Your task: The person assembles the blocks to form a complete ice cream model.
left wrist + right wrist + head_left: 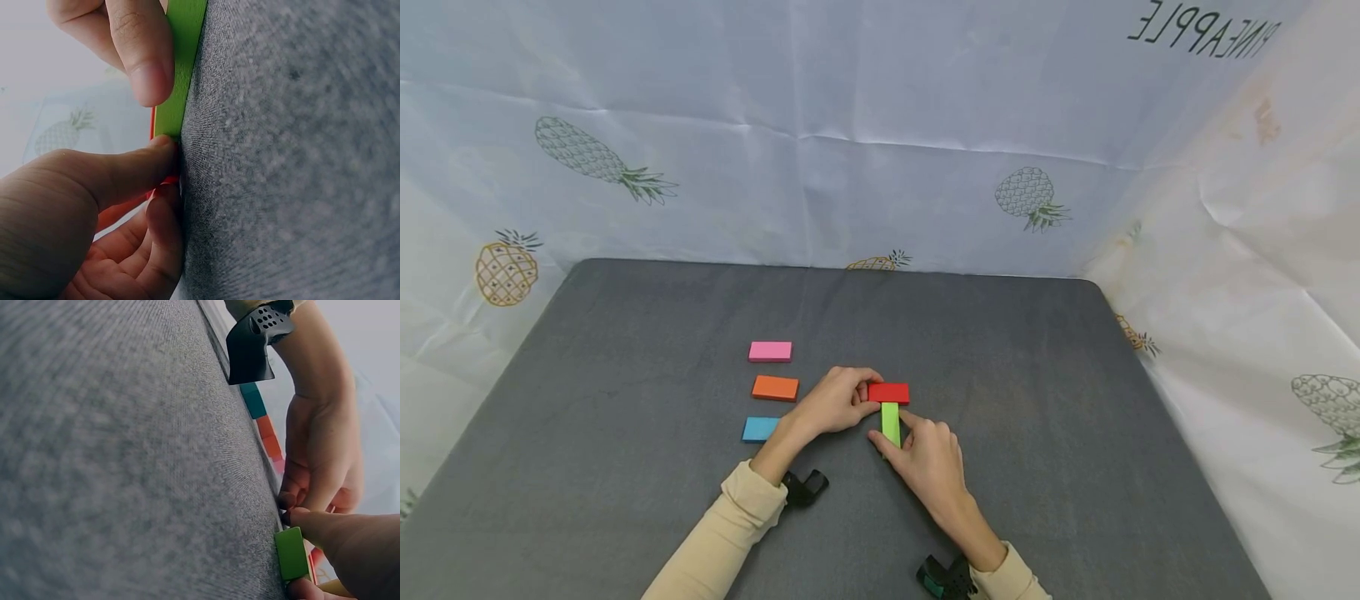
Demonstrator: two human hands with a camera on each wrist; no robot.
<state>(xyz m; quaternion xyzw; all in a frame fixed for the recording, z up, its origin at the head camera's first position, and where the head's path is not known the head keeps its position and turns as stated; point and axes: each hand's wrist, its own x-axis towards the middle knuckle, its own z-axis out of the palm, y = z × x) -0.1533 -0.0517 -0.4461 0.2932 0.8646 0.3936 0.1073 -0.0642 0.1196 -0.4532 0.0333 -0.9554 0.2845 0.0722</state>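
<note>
A red block (pixel 889 393) lies crosswise against the far end of a green block (pixel 891 423), the two forming a T on the grey table. My left hand (pixel 835 402) pinches the red block's left end, its thumb near the joint between the blocks. Around the green block is my right hand (pixel 931 462), thumb on the left side and index finger on the right near the far end. The left wrist view shows the green block (pixel 182 69) flat on the cloth, while its near end (pixel 292 553) shows between right-hand fingers in the right wrist view.
Left of the hands, a pink block (pixel 771 352), an orange block (pixel 775 387) and a blue block (pixel 760 429) lie in a column, the blue one partly behind my left wrist. A pineapple-print cloth (pixel 880 200) hangs behind the grey table (pixel 1037 358).
</note>
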